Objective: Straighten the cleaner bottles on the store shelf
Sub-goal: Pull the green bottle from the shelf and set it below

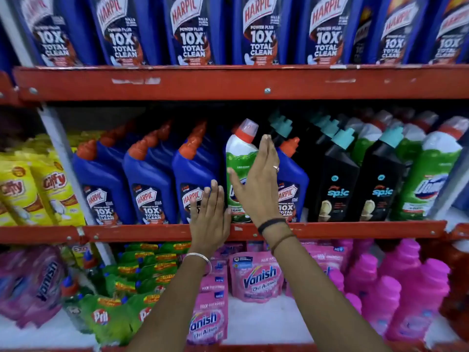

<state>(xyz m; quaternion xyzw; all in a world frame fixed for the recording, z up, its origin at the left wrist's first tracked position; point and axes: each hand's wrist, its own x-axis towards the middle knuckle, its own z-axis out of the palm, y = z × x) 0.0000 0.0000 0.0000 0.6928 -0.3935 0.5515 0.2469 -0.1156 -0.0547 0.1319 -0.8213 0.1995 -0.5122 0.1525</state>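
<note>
Red metal store shelving [228, 82] fills the view, stocked with cleaning products on three levels; the work is centred on the middle shelf [142, 231]. Three blue bottles [149, 184] at the left are seen standing upright and evenly faced, and the black bottles [337, 184] to the right look orderly too, so that part is judged done. A green-and-white bottle [238, 158] is found among the blue ones, with another blue bottle [291, 184] just to its right; this spot is judged unfinished. The green-and-white bottle is upright, its angled red cap leaning right, its label partly hidden. The right hand [256, 184] is laid flat against its front, fingers extended and not closed around it; the left hand [209, 214] is open too, fingers together, resting at the shelf edge beside the bottle's base.
</note>
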